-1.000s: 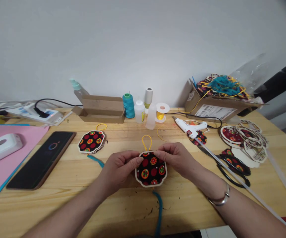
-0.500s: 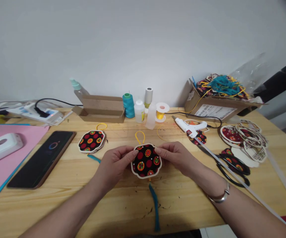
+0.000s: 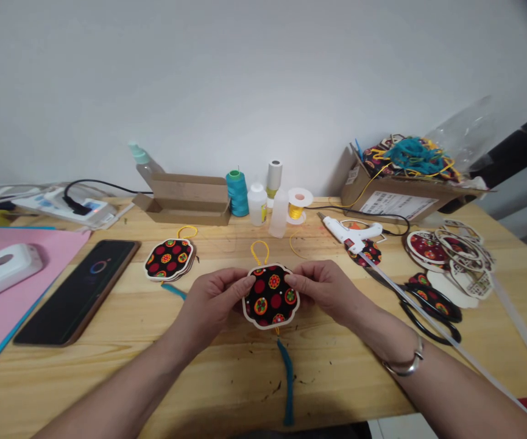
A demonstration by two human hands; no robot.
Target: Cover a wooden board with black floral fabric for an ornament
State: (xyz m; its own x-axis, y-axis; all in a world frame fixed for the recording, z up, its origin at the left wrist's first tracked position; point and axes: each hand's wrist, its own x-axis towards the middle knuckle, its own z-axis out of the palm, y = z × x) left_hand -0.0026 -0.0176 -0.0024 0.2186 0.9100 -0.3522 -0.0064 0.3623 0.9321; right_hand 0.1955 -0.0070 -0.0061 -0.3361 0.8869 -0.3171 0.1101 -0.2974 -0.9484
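Between both hands is a scallop-edged hanging ornament (image 3: 271, 297), black floral fabric framed by a pale wooden rim. A yellow cord loop (image 3: 260, 252) rises from its top, and a teal tassel (image 3: 286, 378) hangs from the bottom. My left hand (image 3: 220, 299) pinches its upper left edge, thumb on the front. On the upper right edge, my right hand (image 3: 320, 286) grips it the same way; the fingers behind are hidden. A similar ornament (image 3: 169, 259), seemingly stacked in layers, lies to the left on the table with its own yellow loop and teal tassel.
A phone (image 3: 78, 292) lies at left. Along the back stand a cardboard box (image 3: 190, 201), teal thread (image 3: 237, 194), bottles (image 3: 279, 213) and a yellow cord spool (image 3: 297, 207). At right are a glue gun (image 3: 354, 235), scissors (image 3: 427, 317), wooden frames (image 3: 466, 262) and a filled carton (image 3: 391, 198).
Almost nothing differs. The ornament sits very slightly further right in the picture, still held in both hands with the same grip.
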